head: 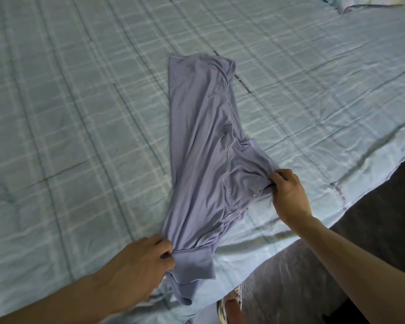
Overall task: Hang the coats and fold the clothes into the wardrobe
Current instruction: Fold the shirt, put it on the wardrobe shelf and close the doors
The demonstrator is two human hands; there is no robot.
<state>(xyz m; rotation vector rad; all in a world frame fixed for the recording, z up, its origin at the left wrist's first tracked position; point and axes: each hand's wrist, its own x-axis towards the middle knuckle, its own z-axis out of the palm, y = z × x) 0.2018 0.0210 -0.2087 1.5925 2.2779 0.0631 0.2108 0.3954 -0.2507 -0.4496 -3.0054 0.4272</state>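
Note:
A lavender T-shirt (204, 141) lies lengthwise on the pale blue checked bedspread (80, 113), folded narrow, its hem end far from me and its sleeve end near me. My left hand (136, 265) pinches the near left edge of the shirt by the sleeve cuff. My right hand (288, 195) grips a bunch of the fabric at the shirt's right side, pulling it taut. No wardrobe or coat is in view.
The bed's edge runs diagonally from the right down to the bottom middle, with dark floor (372, 195) beyond it. A colourful cloth or pillow (360, 3) lies at the top right corner. My foot in a sandal (229, 307) shows at the bottom.

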